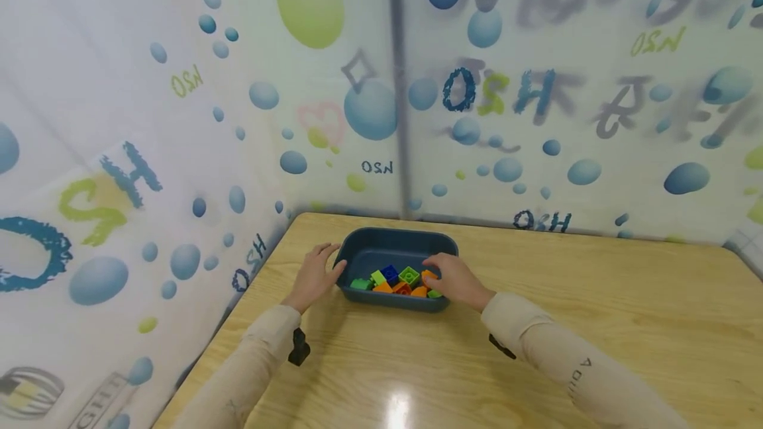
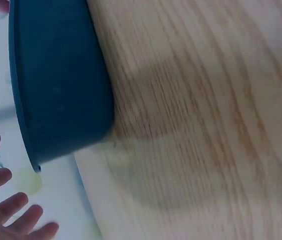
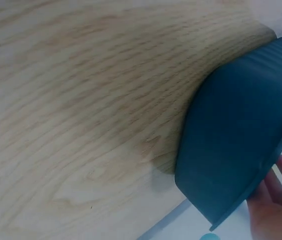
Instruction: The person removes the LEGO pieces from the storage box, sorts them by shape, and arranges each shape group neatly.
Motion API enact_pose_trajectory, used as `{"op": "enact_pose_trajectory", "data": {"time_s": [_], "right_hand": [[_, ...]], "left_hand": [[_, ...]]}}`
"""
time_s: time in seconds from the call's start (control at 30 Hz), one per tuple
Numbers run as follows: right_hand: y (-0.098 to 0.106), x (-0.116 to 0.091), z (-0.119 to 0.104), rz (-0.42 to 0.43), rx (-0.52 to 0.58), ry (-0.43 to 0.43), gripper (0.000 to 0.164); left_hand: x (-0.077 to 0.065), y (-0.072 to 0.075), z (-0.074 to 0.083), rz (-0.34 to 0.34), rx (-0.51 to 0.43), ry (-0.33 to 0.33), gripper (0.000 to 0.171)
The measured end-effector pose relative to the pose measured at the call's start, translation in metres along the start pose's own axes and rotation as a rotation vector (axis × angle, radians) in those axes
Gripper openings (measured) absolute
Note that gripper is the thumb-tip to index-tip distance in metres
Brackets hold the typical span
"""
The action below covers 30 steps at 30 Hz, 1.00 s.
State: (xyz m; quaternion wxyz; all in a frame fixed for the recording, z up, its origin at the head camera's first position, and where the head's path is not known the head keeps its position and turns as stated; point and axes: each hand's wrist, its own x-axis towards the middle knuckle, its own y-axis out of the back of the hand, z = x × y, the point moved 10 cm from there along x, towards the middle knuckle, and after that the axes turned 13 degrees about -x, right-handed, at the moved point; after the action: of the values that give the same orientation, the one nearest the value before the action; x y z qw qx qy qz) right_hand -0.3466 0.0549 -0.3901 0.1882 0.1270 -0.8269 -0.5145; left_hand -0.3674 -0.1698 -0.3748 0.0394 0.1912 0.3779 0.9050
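A dark blue plastic bin (image 1: pixel 393 303) with rounded corners stands on the wooden table. Inside, toward its near side, lie several toy building blocks: a dark blue block (image 1: pixel 389 274), a lime green block (image 1: pixel 409 275), a green block (image 1: pixel 360 284) and some orange ones. My left hand (image 1: pixel 316 277) is at the bin's left end, its fingers spread in the left wrist view. Over the bin's right end reaches my right hand (image 1: pixel 457 279), thumb and fingers around an orange block (image 1: pixel 428 276); whether they grip it is unclear. The rim hides the fingertips in the right wrist view.
The light wooden table (image 1: pixel 572 310) extends to the right and toward me. White sheets printed with blue and green dots (image 1: pixel 369 108) hang behind the table and along its left side. Dark wrist mounts (image 1: pixel 299 347) sit under the sleeves.
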Motion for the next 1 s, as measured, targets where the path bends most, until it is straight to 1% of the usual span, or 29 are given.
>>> {"op": "enact_pose_trajectory", "data": {"time_s": [0.13,0.27,0.33,0.43,0.67,0.83,1.0], "right_hand": [[-0.003,0.01,0.003,-0.013,0.023,0.0,0.029],[-0.006,0.017,0.006,-0.038,0.035,-0.017,0.028],[-0.008,0.02,0.007,-0.056,0.042,-0.032,0.028],[-0.009,0.022,0.007,-0.073,0.041,-0.044,0.029],[-0.013,0.027,0.008,-0.111,0.032,-0.077,0.029],[-0.017,0.03,0.01,-0.153,0.013,-0.076,0.03],[-0.022,0.032,0.013,-0.21,0.032,-0.123,0.036]], "left_hand": [[0.008,0.002,-0.014,0.0,-0.115,0.038,0.039],[0.012,-0.002,-0.025,-0.023,-0.178,0.089,0.036],[0.013,-0.003,-0.03,-0.024,-0.189,0.117,0.034],[0.017,-0.005,-0.036,-0.019,-0.192,0.139,0.033],[0.026,-0.007,-0.041,0.001,-0.205,0.147,0.03],[0.027,-0.009,-0.044,0.008,-0.226,0.169,0.029],[0.027,-0.009,-0.046,0.009,-0.274,0.212,0.03]]}}
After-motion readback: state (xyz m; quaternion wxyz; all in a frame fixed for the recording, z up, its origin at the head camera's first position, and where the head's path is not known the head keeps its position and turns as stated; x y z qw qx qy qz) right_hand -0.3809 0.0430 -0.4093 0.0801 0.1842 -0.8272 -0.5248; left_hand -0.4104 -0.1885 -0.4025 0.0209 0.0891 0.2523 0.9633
